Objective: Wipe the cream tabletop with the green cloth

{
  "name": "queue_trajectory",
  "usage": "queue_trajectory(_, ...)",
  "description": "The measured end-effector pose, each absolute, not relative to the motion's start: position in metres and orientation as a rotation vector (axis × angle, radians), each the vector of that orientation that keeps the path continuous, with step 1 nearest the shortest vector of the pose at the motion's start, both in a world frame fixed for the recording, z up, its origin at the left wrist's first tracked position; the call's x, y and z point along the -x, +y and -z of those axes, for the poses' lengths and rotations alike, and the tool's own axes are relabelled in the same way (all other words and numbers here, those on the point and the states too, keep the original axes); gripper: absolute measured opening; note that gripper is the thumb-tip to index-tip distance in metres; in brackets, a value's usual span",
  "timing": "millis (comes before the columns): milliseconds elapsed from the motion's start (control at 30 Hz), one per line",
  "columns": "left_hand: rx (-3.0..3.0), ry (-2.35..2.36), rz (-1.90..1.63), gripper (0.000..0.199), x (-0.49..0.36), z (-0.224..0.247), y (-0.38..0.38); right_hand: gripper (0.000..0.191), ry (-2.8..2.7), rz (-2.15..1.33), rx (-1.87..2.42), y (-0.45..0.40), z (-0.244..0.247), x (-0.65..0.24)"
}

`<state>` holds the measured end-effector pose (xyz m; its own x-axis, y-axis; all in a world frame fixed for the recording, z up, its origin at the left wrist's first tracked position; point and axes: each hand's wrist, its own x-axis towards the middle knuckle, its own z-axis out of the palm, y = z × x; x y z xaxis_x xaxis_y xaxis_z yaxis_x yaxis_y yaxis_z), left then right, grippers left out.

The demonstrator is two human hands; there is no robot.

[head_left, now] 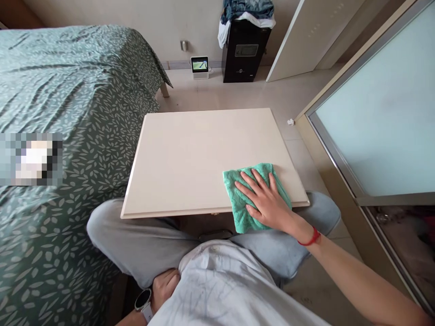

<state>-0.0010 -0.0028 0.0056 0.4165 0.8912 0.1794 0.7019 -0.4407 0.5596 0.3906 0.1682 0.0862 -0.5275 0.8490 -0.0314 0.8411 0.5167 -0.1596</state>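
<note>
"Head view, nearest part first: what is down there?"

"A pale shirt (pixel 217 276), with the left hand (pixel 166 283) tucked in beside it at the near left. The fingers are curled and partly hidden, so I cannot tell how closed that grip is or whether it has hold of anything. A watch (pixel 143 299) is on that wrist."

"And just past the shirt?"

"Legs in blue jeans (pixel 136 240), bent on either side under the near edge of the worktop (pixel 197 154)."

"Where is the green cloth (pixel 244 215)?"

"At the near right corner area of the worktop, partly hanging over the near edge. The right hand (pixel 267 201) lies on top of it, palm down. Its grip is open, fingers spread, resting on the cloth rather than closed around it. A red bracelet (pixel 311 236) circles the wrist."

"What stands at the sides?"

"Left, a bed (pixel 91 127) under a green leaf-patterned cover; right, a frosted panel (pixel 380 108) in a metal frame. A crumpled white scrap (pixel 290 122) lies on the floor (pixel 217 93) beyond the right edge of the worktop."

"And farthest off?"

"A small lit screen (pixel 200 65) on the floor near the wall, then a black cabinet (pixel 243 56) with clothes (pixel 248 10) heaped on it, and a pale door (pixel 306 40) to its right."
</note>
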Motion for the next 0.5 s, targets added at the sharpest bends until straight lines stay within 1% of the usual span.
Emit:
queue_trajectory(67,-2.27,1.358,-0.616,0.032,0.001,-0.007,-0.002,0.076,-2.715,-0.259,1.459,0.165,-0.086,-0.401)
queue_trajectory(167,-2.283,1.349,-0.601,0.032,0.001,-0.007,-0.002,0.072,-2.704,-0.293,1.483,0.195,-0.086,-0.414)
queue_trajectory(300,-2.314,1.356,-0.65,0.034,0.002,-0.005,-0.003,0.074,-2.597,-0.316,1.647,0.288,-0.087,-0.421)
queue_trajectory(500,-2.296,1.365,-0.6,0.033,0.004,-0.005,-0.004,0.079,-2.372,-0.335,1.836,0.446,-0.09,-0.41)
